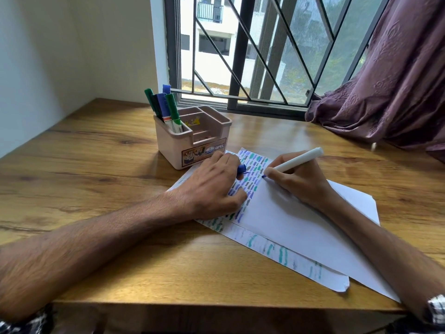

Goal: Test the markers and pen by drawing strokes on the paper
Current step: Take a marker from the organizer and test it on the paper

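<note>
My right hand (297,180) grips a white-barrelled marker (298,159) with a blue tip that touches the top sheet of white paper (289,218). That sheet carries rows of blue, teal and grey strokes along its left part. My left hand (212,186) rests knuckles-up on the paper's left edge and holds a blue marker cap (242,169) in its fingers. A second sheet (301,263) with teal and grey strokes lies underneath, sticking out toward me.
A pink desk organiser (192,141) stands behind my left hand with several green and blue markers (166,107) upright in its left compartment. The wooden desk (96,165) meets a barred window (240,56) at the back; a purple curtain (385,92) drapes onto its right side.
</note>
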A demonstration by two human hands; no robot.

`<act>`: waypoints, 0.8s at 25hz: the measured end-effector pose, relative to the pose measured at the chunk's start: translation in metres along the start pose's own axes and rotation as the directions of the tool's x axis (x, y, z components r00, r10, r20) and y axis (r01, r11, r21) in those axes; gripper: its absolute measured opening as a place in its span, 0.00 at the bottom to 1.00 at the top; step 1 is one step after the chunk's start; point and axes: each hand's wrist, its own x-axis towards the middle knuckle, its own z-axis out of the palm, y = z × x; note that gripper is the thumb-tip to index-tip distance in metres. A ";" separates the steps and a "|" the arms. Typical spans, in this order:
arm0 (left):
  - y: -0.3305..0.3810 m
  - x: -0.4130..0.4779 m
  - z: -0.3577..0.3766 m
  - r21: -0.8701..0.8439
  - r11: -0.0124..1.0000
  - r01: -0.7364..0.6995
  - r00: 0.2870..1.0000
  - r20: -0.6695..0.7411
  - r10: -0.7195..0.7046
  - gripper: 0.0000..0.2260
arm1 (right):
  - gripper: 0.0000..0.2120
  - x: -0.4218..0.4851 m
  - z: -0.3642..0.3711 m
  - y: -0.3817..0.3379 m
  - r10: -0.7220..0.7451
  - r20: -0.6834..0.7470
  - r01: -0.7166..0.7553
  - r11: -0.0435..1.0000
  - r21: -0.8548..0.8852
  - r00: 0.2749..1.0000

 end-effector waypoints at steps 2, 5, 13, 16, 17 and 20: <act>0.000 0.000 -0.001 0.000 1.000 0.006 1.000 0.009 -0.006 0.12 | 0.05 0.000 -0.001 0.001 -0.003 -0.012 0.003 1.000 -0.017 1.000; 0.000 0.001 0.000 0.006 1.000 0.013 1.000 0.016 -0.013 0.13 | 0.04 0.001 0.000 0.001 0.002 -0.009 -0.002 1.000 -0.023 1.000; 0.000 0.001 0.001 0.014 1.000 0.013 1.000 0.015 -0.014 0.12 | 0.04 0.001 0.000 0.001 -0.018 0.016 0.019 0.999 -0.031 1.000; 0.001 0.000 0.000 0.013 1.000 0.017 1.000 0.022 -0.018 0.11 | 0.04 0.001 0.000 0.002 0.000 0.005 0.000 1.000 -0.021 1.000; 0.001 0.001 0.000 0.011 1.000 0.017 1.000 0.024 -0.017 0.11 | 0.05 0.001 0.000 0.002 0.004 0.017 -0.004 1.000 -0.009 1.000; 0.001 0.000 0.001 0.006 1.000 0.008 1.000 0.007 -0.009 0.10 | 0.05 0.002 0.002 0.002 -0.004 -0.016 0.004 0.999 -0.042 1.000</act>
